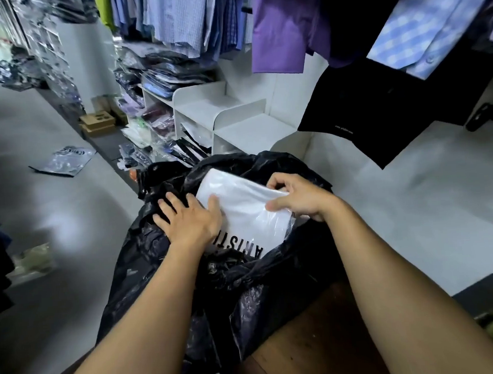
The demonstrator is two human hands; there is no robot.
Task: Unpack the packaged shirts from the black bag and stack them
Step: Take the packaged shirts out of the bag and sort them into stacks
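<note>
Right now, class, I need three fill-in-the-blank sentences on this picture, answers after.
1. The white folded shirt package, wrapped in clear plastic, sits in the mouth of a crinkled plastic bag coloured ____.
2. Left hand or right hand? The one pinching the package's edge is the ____.
3. Up and left of the black hanging garment, the plain short-sleeved shirt is coloured ____.
Missing words: black; right; purple.

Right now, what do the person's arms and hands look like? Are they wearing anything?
Both arms are bare as far as the picture shows, with no sleeves in sight. The left hand and the right hand have no gloves, and I can see no watch, bracelet or ring.
</note>
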